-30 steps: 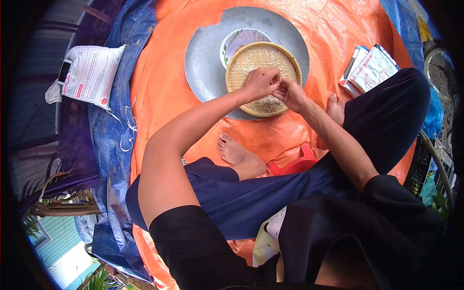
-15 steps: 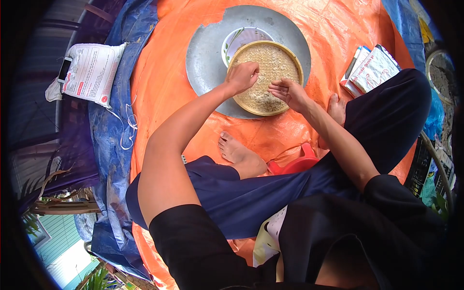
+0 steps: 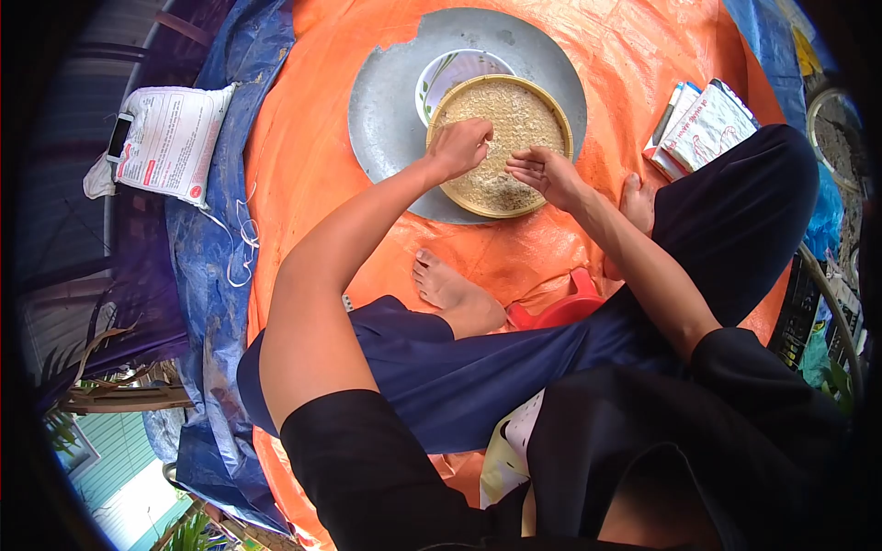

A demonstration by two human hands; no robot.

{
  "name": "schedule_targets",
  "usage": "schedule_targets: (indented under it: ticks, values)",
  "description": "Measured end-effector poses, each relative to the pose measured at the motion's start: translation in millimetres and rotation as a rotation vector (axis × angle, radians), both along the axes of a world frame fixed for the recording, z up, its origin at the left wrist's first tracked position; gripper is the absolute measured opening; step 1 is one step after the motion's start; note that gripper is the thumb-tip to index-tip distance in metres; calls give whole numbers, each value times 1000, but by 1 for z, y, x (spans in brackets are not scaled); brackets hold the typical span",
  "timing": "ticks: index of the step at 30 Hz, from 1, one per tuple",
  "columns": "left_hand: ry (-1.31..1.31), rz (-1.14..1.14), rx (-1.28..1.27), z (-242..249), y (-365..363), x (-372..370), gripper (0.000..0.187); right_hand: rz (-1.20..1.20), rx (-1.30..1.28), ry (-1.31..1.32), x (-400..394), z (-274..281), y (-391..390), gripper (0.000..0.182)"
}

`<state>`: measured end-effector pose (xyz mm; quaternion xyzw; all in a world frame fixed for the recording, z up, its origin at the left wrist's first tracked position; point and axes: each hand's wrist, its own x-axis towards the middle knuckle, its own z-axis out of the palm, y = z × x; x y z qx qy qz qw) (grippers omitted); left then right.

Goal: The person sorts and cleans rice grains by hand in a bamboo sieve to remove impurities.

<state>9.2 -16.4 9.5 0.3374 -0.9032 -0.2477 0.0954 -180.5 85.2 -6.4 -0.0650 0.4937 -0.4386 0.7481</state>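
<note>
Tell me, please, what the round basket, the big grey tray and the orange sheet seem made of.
Basket: probably bamboo, matte, from its tan banded rim.
Tray: likely metal, dull, from its mottled grey surface.
Orange sheet: seemingly plastic, glossy, from its creases and bright highlights.

Left hand (image 3: 459,150), right hand (image 3: 547,174), over round basket (image 3: 503,214)

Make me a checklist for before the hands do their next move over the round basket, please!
1. Grains in the basket: ok, spread across its middle.
2. Hands apart: ok, there's a gap between the left hand and right hand.
3. Left hand empty: cannot tell, its fingers are curled in.
4. White bowl uncovered: not ok, the basket overlaps part of it.
5. Basket sitting flat: cannot tell from above.
6. Red plastic thing away from the basket: ok.
</note>
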Motion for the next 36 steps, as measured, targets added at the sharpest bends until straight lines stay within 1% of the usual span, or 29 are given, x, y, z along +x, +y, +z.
schedule_targets:
  ticks: [7,10,13,16,18,22,25,28,31,34,36]
  values:
    - [-13,-11,-10,0,2,3,12,7,-4,-6,0,-2,0,42]
    - [-191,-90,-8,3,2,5,18,2,-1,9,1,2,-1,42]
    - [-272,-338,-258,2,5,9,35,0,4,13,1,-1,-1,41]
    - [-249,-419,-367,-2,14,13,51,-14,-2,7,0,-5,-1,41]
    - [-283,-437,-339,-2,16,13,56,-32,-17,-2,-2,-8,0,42]
    - [-324,-484,-333,-1,18,13,58,-106,-10,46,-1,-9,-2,36]
    - [-299,-532,-349,2,24,13,63,-179,1,72,-1,-8,-3,31]
    - [-374,-704,-335,5,27,12,65,-213,0,91,-2,-8,-3,29]
    - [-366,-792,-283,1,31,12,60,-224,-4,97,-3,-7,-3,28]
    - [-366,-839,-323,-5,34,14,47,-228,-2,90,-2,-6,-4,29]
    - [-323,-814,-364,-15,34,14,40,-226,-3,92,-2,-6,-4,29]
